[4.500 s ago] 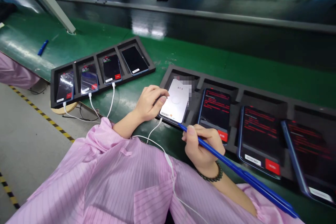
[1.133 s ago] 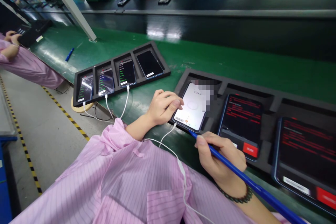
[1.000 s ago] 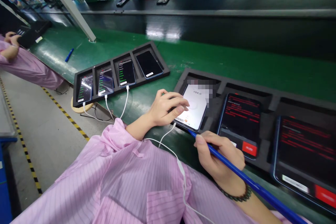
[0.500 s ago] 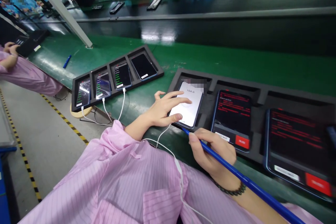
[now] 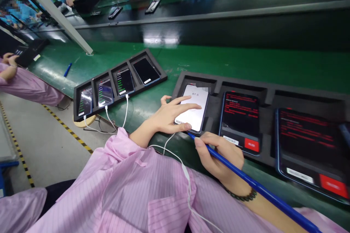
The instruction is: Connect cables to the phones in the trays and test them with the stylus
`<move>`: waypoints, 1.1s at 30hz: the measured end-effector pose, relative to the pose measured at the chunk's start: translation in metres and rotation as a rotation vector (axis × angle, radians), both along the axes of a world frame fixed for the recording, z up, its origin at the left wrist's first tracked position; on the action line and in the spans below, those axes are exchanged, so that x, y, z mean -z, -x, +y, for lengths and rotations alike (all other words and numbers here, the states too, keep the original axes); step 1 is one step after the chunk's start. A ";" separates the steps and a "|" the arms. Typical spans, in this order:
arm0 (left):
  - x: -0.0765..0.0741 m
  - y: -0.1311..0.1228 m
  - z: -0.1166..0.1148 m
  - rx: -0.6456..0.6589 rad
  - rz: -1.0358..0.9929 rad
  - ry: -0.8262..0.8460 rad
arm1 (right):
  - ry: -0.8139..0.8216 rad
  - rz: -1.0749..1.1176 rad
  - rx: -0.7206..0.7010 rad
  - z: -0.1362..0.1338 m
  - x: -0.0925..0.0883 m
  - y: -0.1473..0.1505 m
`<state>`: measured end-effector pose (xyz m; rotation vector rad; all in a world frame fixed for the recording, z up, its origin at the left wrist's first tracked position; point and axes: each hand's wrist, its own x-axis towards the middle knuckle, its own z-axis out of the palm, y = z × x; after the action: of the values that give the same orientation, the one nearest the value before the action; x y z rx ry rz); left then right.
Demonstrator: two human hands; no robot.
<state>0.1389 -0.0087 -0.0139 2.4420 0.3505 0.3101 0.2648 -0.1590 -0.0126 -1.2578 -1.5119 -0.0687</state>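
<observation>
My left hand rests on a white-screened phone in the leftmost slot of a black foam tray. Its fingers are stretched out, a fingertip on the screen and the thumb at the phone's lower edge. A white cable runs from the phone's bottom toward my pink sleeve. My right hand is closed round a long blue stick, whose tip sits just below the phone's bottom edge. The neighbouring phone and another phone in the tray show red text on black.
A second black tray to the left holds several phones, three on white cables. A blue pen lies on the green bench. A dark conveyor runs behind. Another person's pink sleeve is at far left; people in blue sit beyond.
My left fingers have gone from curled at the phone's edge to stretched across its screen. The number on the screen changed from 104.0 to 87.5. The view shifted slightly.
</observation>
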 end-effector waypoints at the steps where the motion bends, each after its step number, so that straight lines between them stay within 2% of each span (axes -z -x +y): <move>1: 0.001 0.001 0.000 -0.013 -0.012 -0.005 | -0.001 0.004 -0.002 0.000 0.000 0.000; 6: 0.004 0.005 -0.001 -0.132 -0.099 -0.038 | 0.014 0.012 -0.018 -0.001 0.000 0.000; 11: 0.003 0.007 -0.003 -0.233 -0.102 -0.078 | 0.016 0.017 -0.031 -0.001 0.001 -0.004; 15: 0.002 0.008 -0.004 -0.374 -0.199 -0.087 | -0.002 -0.245 0.029 0.005 0.003 -0.007; 19: 0.003 0.009 -0.004 -0.470 -0.245 -0.094 | 0.249 -0.490 0.090 0.017 0.003 0.000; 21: 0.004 0.010 -0.003 -0.497 -0.247 -0.106 | 0.343 -0.541 0.078 0.023 0.003 0.004; 24: 0.004 0.011 -0.002 -0.524 -0.282 -0.106 | 0.380 -0.563 0.081 0.028 0.003 0.005; 30: 0.006 0.012 -0.001 -0.545 -0.370 -0.084 | 0.299 -0.469 0.162 0.013 0.005 -0.014; 33: 0.006 0.012 -0.001 -0.517 -0.438 -0.102 | 0.242 -0.448 0.188 0.004 0.006 -0.024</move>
<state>0.1272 -0.0101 -0.0201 2.2613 0.7773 1.0836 0.2887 -0.1554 -0.0185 -1.6561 -1.8155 -0.3166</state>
